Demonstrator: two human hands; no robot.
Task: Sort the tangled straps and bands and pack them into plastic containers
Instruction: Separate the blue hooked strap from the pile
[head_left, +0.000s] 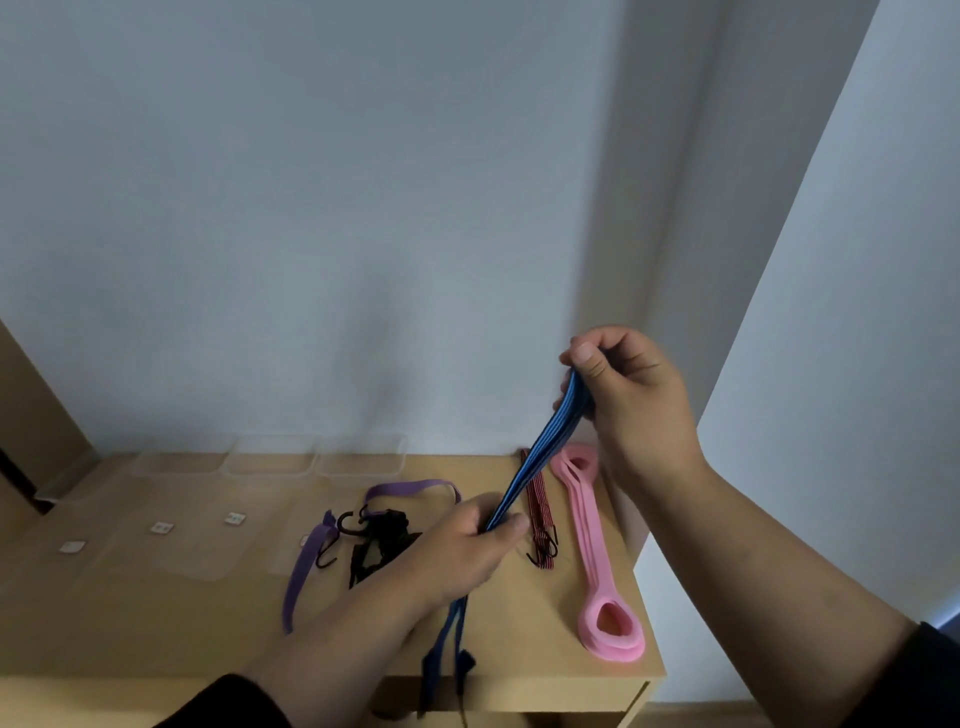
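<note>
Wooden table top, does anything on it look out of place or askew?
Yes: the blue flat elastic strap, held by both hands, trails over the light wooden table front edge and dangles, and the long pink rubber band reaches that edge.

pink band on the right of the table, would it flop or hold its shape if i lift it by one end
The pink band would probably flop: it looks like soft rubber loops stacked flat on the table. It seems thick, so it may sag in a slow curve, not collapse. The stacked loops will likely slide apart unless pinched together.
</note>
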